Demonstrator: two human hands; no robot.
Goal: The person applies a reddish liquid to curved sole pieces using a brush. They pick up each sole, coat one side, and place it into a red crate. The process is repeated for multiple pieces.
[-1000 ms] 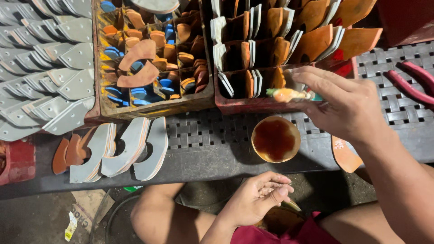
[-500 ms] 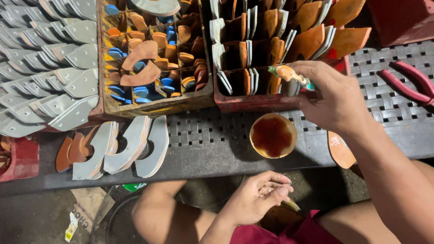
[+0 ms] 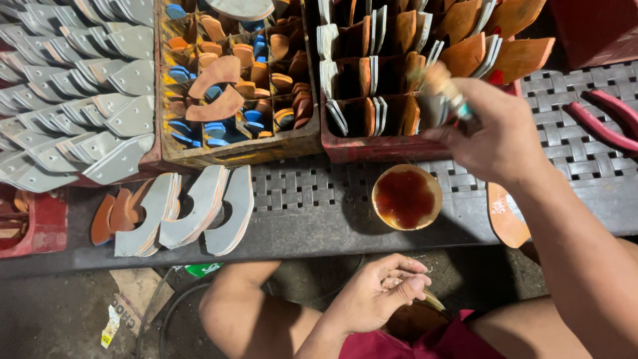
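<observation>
Warm light is falling from above onto the tabletop (image 3: 312, 199), and it is making the grey sole pieces (image 3: 80, 100) at the left shine brightly. The floor (image 3: 60, 312) below is staying dim. The right hand (image 3: 498, 133) is casting a soft shadow near the glue bowl (image 3: 406, 197), and the brush (image 3: 445, 86) is looking slightly blurred.

Amber-brown glue in the round bowl (image 3: 406, 197), grey soles (image 3: 199, 209), red pliers (image 3: 608, 123), woven grey mat (image 3: 565, 93).

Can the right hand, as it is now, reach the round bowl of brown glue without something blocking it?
Probably yes. The right hand, holding a brush, hovers just above the bowl, and nothing lies between them.
</observation>
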